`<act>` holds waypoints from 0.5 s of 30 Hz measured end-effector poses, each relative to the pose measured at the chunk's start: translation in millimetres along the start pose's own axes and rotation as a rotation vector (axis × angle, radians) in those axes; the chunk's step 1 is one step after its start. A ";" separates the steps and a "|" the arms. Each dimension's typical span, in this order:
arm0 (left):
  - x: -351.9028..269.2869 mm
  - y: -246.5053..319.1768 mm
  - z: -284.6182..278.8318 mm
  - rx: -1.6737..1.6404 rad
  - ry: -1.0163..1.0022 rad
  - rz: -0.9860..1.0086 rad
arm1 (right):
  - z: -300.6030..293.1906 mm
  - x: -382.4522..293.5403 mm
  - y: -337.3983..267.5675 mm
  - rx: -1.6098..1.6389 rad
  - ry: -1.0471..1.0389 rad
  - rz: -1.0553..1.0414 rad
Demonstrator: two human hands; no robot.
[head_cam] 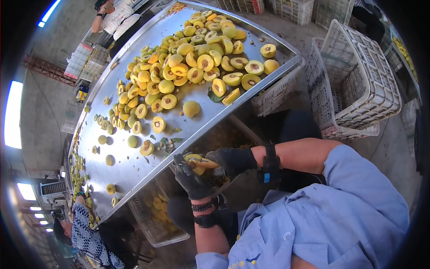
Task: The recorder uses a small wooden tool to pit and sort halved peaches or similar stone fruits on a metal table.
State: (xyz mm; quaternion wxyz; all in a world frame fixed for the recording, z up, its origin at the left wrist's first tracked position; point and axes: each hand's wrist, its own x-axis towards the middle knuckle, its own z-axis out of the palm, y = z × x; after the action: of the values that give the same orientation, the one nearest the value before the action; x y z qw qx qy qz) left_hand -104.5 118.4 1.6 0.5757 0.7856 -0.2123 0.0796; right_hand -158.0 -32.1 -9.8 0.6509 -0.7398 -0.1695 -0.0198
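Observation:
At the near edge of the metal table [116, 195], my left hand [190, 180], in a dark soiled glove, holds a yellow peach half [196, 164]. My right hand [235, 161], also gloved, meets it from the right with the fingers curled. Between the hands is what looks like a small hand tool [202, 162] with a thin metal edge, pressed against the fruit. A tan-orange piece by my right fingers could be its handle or more fruit; I cannot tell which. Halved peaches [178, 70], many with pits showing, are heaped on the table.
Beneath the table, a plastic crate [168, 242] contains yellow fruit pieces. Stacked white crates [373, 77] stand at right, with another crate [278, 92] under the table corner. One person [89, 232] reaches onto the table at lower left; another person [117, 18] is beyond its far side.

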 end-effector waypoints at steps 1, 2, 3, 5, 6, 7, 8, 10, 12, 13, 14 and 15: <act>2.3 -5.4 0.0 -0.246 0.031 -0.244 | -0.1 1.0 1.9 -0.116 -0.011 0.050; 2.8 -9.3 -1.0 -0.245 0.033 -0.242 | -0.7 1.8 2.6 -0.232 -0.021 0.099; 2.4 -11.9 -0.9 0.016 0.012 -0.091 | -1.0 2.1 0.3 -0.231 -0.019 0.102; 0.0 -14.9 2.6 0.275 -0.013 0.063 | -1.6 3.4 -6.1 -0.398 -0.097 0.219; -2.1 -14.1 9.2 0.378 0.076 0.104 | -1.3 1.7 -4.1 -0.400 -0.091 0.221; -2.5 -13.4 13.3 0.481 0.167 0.146 | 1.5 -0.8 0.8 -0.311 -0.065 0.188; -1.6 -11.1 13.2 0.478 0.165 0.150 | 4.6 -2.2 6.4 -0.222 -0.039 0.154; -2.1 -4.2 14.8 0.517 -0.008 -0.076 | 8.5 -3.5 20.1 -0.060 -0.033 0.136; 0.4 -4.6 20.1 0.228 0.044 -0.178 | 5.8 -3.4 14.6 0.104 -0.036 0.111; 1.1 -6.5 21.5 -0.064 0.088 -0.276 | -2.0 -5.1 -8.3 0.321 -0.115 0.309; 1.4 -9.1 19.2 -0.064 0.089 -0.274 | -6.0 -5.9 -21.2 0.539 -0.194 0.504; 2.5 -11.3 16.0 -0.421 0.020 -0.367 | -6.6 -5.6 -21.5 0.538 -0.195 0.503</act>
State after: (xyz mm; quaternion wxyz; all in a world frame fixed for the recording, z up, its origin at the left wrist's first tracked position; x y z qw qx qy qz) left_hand -99.4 105.6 -12.4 0.7330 0.6733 -0.0727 -0.0640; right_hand -168.0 -37.7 10.4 0.7871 -0.5595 -0.0427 0.2562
